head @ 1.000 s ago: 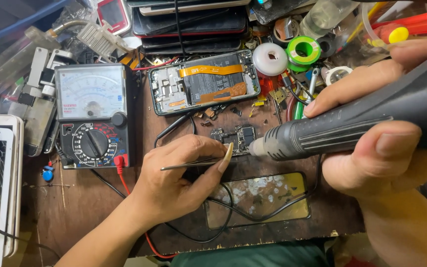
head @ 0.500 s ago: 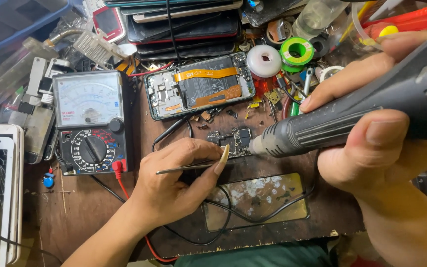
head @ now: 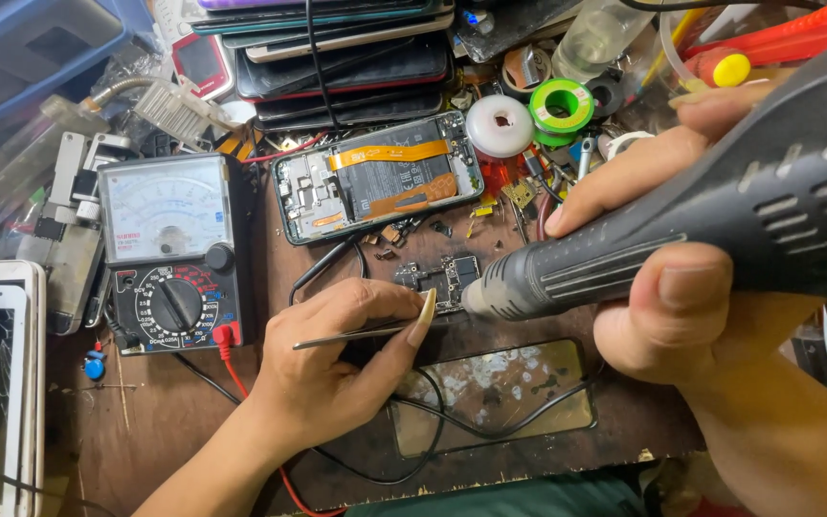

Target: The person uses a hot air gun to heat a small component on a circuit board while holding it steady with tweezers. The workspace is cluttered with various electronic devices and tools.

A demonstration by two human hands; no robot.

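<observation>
Near the front of the tabletop (head: 155,421), thin metal tweezers (head: 356,334) are pinched in the closed left hand (head: 337,373), tips aimed at a small circuit board (head: 442,280). A dark hot-air handpiece (head: 681,230) is gripped in the closed right hand (head: 681,287), its nozzle just beside that board. Farther back, an opened phone (head: 375,187) is laid, with an analog multimeter (head: 172,254) at left.

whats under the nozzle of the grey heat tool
A small dark circuit board lies on the brown bench beneath the heat tool's nozzle. The nozzle and the left hand cover the board's lower edge.
</observation>
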